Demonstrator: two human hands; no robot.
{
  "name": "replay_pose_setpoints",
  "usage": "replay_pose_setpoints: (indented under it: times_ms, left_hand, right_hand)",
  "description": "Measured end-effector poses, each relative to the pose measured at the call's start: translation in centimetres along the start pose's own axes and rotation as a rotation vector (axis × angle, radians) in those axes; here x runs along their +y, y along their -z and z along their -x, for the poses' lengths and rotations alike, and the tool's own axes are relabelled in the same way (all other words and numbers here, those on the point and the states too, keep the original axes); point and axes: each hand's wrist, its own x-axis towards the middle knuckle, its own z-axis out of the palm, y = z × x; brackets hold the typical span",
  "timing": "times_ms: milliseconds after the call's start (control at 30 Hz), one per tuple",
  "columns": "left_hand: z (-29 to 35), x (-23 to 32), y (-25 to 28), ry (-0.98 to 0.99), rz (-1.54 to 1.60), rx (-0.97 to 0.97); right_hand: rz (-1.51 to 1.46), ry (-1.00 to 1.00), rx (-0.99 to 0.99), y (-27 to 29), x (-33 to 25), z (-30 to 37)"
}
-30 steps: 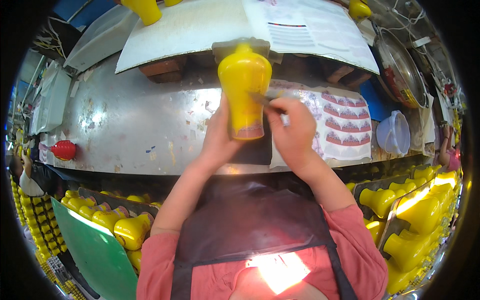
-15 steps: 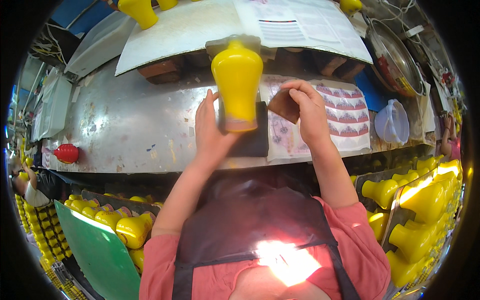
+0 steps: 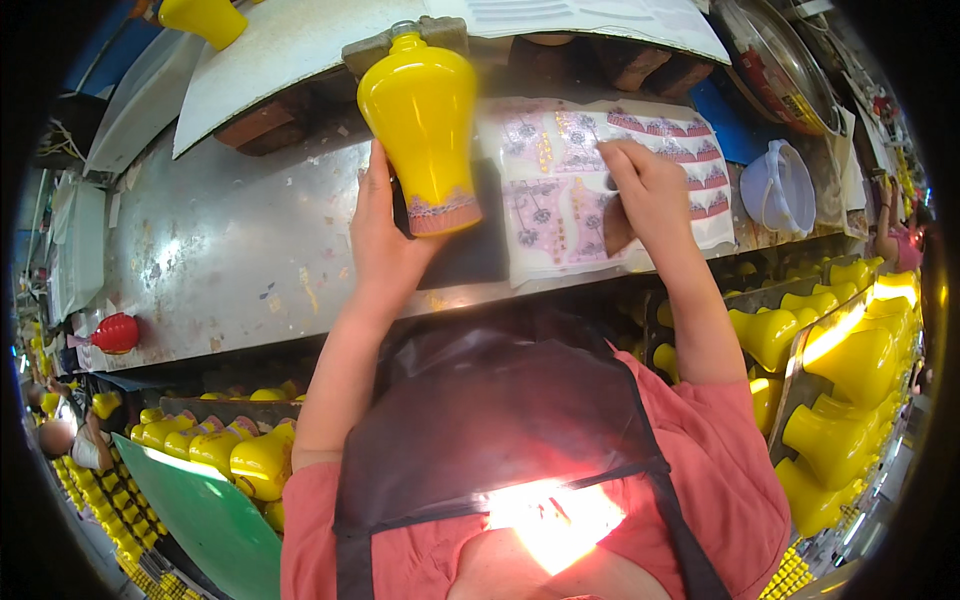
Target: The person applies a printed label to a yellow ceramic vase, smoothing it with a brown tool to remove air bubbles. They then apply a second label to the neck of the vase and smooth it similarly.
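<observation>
Hands well apart: left hand (image 3: 388, 250) at yellow vase (image 3: 425, 120), by its lower left side, partly hidden, can't tell if it grips; right hand (image 3: 655, 195) off to the vase's right, closed on brown flat piece (image 3: 618, 228). Vase lies above the desk (image 3: 250, 220), neck at grey block (image 3: 447, 35), pink band on its base. Change: the brown piece was against the vase a second ago, now over patterned sheet (image 3: 545, 215) right of it. Contact with the vase looks paused.

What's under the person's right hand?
Printed sheets with pinkish patterns. The right hand and the brown flat piece it holds cover part, so that bit can't be seen.
</observation>
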Motion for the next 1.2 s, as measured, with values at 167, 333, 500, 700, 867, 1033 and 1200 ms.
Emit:
replay_pose_setpoints:
  times_ms: [167, 333, 500, 700, 867, 1033, 1200]
  left_hand:
    - [0.2, -0.6, 0.6, 0.046, 0.06, -0.038]
    - [0.2, -0.1, 0.1, 0.038, 0.054, -0.008]
    - [-0.1, 0.0, 0.3, 0.016, -0.001, -0.031]
    - [0.0, -0.8, 0.1, -0.024, -0.004, -0.01]
    - [0.1, -1.1, 0.2, -0.012, 0.018, -0.003]
    - [0.0, -1.4, 0.1, -0.032, 0.023, -0.003]
    - [-0.1, -1.7, 0.4, -0.024, 0.021, -0.069]
  right_hand:
    - [0.399, 0.345, 0.044, 1.2, 3.4, 7.2]
    - [0.568, 0.415, -0.082, 0.0, 3.6, 12.8]
    - [0.598, 0.331, -0.077, -1.2, 3.7, 13.1]
    - [0.718, 0.412, -0.101, -1.8, 5.2, 12.9]
    - [0.702, 0.638, -0.004, -0.4, 6.4, 12.7]
    - [0.413, 0.36, -0.179, 1.3, 4.2, 10.2]
    - [-0.161, -0.296, -0.497, 3.0, -1.0, 5.9]
